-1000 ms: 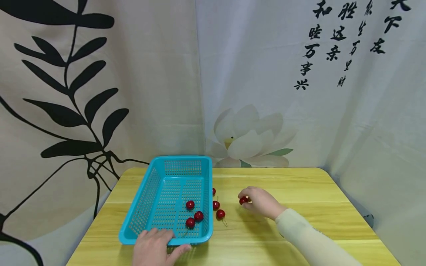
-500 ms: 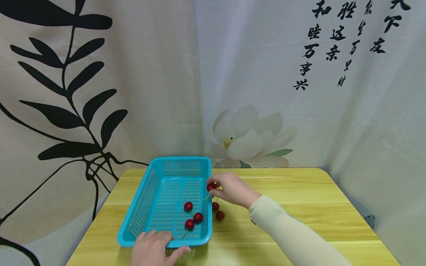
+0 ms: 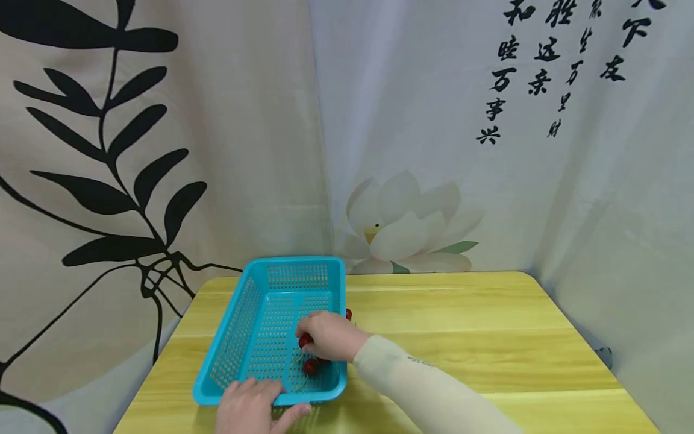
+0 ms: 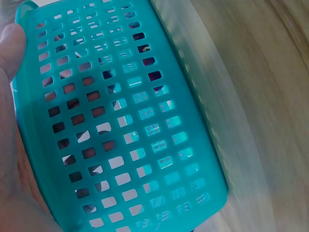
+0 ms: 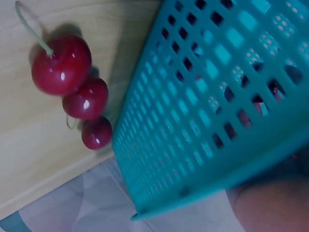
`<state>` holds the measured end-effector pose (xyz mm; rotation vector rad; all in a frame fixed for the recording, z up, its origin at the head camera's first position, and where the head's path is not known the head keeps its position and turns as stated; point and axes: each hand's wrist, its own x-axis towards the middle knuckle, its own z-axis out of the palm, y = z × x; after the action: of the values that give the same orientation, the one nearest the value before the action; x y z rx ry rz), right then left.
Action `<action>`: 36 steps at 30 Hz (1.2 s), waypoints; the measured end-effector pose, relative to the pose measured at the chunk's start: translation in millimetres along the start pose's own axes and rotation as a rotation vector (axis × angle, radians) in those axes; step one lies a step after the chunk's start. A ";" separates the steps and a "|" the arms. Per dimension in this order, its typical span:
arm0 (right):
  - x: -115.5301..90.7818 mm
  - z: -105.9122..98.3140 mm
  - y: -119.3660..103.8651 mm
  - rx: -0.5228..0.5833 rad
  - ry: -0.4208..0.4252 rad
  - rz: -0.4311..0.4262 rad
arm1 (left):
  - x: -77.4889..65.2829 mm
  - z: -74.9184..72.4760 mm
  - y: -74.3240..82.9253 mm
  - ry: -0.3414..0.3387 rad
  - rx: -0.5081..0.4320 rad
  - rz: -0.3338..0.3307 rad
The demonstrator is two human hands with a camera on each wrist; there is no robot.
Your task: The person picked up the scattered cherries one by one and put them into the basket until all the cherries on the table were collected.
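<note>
A blue plastic basket [image 3: 293, 301] with perforated walls stands on the wooden table. My left hand [image 3: 250, 405] grips its near rim, fingers over the edge. My right hand [image 3: 332, 335] is lowered inside the basket's right part, its thumb and fingertips pinching a dark red cherry [image 3: 305, 341]; a thin stem hangs below it. Another cherry [image 3: 311, 367] lies nearer the front of the basket, and one more is mostly covered by the right hand. Outside the right wall, three cherries [image 5: 62, 65] sit in a row on the table in the right wrist view.
The yellow wood-grain tabletop [image 3: 461, 337] extends to the right of the basket. Behind it hangs a pale cloth [image 3: 260, 150] printed with black leaves, a lotus and writing. My right forearm crosses the basket's right rim and hides part of the table.
My right hand has travelled left from the table at the right, over the basket's right rim and down inside, carrying a cherry. My left hand has kept its grip on the near rim.
</note>
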<state>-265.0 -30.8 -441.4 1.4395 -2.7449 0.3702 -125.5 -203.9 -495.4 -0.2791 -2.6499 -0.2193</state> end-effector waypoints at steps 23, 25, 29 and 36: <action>10.3 21.3 -8.4 -0.246 -0.127 0.131 | -0.7 -2.7 2.8 -0.014 0.016 -0.010; 10.1 21.9 -7.9 -0.256 -0.119 0.127 | -0.5 -2.8 2.9 -0.019 0.012 -0.011; 9.6 24.5 -5.8 -0.265 -0.109 0.121 | -0.2 -3.0 3.2 -0.037 0.009 -0.021; 10.2 26.6 -3.3 -0.257 -0.112 0.124 | 0.7 -0.3 1.5 -0.032 0.005 -0.022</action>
<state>-265.7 -46.6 -465.3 1.2680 -2.8460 -0.0630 -125.7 -202.5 -494.6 -0.2541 -2.6857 -0.2167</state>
